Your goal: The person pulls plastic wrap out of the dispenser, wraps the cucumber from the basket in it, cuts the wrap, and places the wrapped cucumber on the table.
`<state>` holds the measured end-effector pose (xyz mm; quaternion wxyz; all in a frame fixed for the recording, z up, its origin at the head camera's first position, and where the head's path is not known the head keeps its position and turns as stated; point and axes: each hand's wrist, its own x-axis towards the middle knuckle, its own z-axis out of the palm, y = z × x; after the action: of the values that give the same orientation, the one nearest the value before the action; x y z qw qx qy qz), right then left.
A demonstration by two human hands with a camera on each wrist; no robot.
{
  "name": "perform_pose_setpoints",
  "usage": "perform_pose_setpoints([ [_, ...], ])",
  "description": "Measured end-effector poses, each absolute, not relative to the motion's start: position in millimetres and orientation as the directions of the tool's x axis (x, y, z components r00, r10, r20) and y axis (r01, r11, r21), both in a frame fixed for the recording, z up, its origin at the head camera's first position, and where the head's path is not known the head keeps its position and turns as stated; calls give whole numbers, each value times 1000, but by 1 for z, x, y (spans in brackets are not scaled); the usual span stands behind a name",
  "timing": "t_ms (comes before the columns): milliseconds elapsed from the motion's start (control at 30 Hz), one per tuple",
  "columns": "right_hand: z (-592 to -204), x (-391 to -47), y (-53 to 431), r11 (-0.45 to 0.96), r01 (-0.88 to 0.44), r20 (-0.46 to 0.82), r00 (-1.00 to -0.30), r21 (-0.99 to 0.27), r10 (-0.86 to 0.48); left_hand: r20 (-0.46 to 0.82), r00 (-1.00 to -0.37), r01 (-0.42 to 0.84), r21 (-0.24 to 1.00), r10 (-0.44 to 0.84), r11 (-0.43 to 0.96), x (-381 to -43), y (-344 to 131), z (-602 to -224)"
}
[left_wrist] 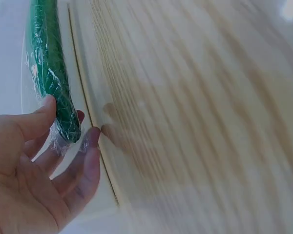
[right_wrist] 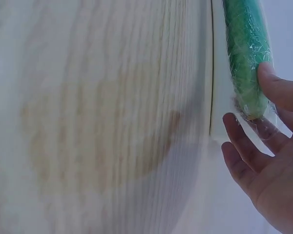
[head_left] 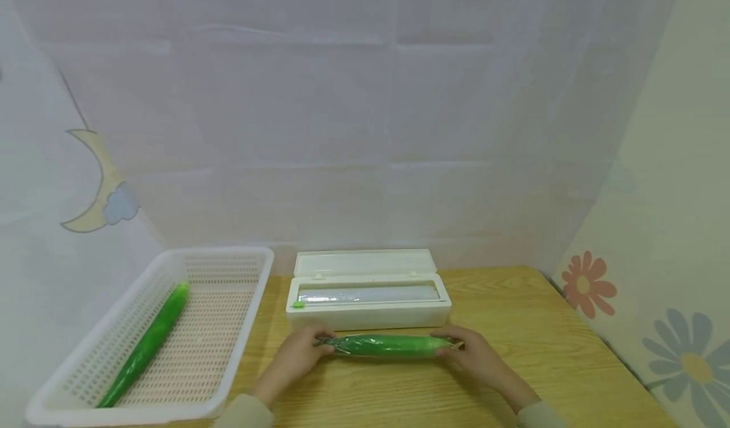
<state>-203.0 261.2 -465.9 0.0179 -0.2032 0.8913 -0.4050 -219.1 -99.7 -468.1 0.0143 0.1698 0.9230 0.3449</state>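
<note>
A green cucumber [head_left: 388, 345] wrapped in clear cling film lies sideways between both hands, in front of the white film box. My left hand [head_left: 302, 354] pinches its dark left end between thumb and fingers; the left wrist view shows crinkled film bunched at that tip [left_wrist: 68, 129]. At the paler right end, my right hand [head_left: 472, 355] holds it the same way, thumb on the near side, and loose film sticks out past the tip [right_wrist: 254, 109]. Behind the cucumber stands the cling film dispenser [head_left: 367, 317], lid raised, with a film roll [head_left: 367, 294] inside and a green slide cutter [head_left: 298, 304] at its left.
To the left a white slotted basket [head_left: 228, 377] holds another cucumber [head_left: 145, 345], lying diagonally along its left side. The wooden table [head_left: 502, 301] ends against a pale cloth backdrop [head_left: 353, 130] behind and a flowered cloth [head_left: 656, 276] at the right.
</note>
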Motion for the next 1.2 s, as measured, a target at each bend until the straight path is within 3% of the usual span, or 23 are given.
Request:
perform_pose_setpoints([
  [200,-465,-194,281,597,-285,130,-948,-750,-290,102,-937,292,754,334,589,-225,-85,-470],
  [600,-461,-168,356,678,24,-10,-1000,-735,24,10,-858,202,926,514,319,-237,-22,-474],
  [767,-465,-153,385,712,67,-58,-998,-699,37,-3,-869,157,947,495,281,-238,9,-476],
  [1033,-473,-133,419,756,144,-96,-990,-638,108,70,-907,187,950,414,250,-233,56,-478],
  [1200,-476,-125,442,756,143,-70,-989,-639,129,38,-936,108,977,351,182,-233,83,-476],
])
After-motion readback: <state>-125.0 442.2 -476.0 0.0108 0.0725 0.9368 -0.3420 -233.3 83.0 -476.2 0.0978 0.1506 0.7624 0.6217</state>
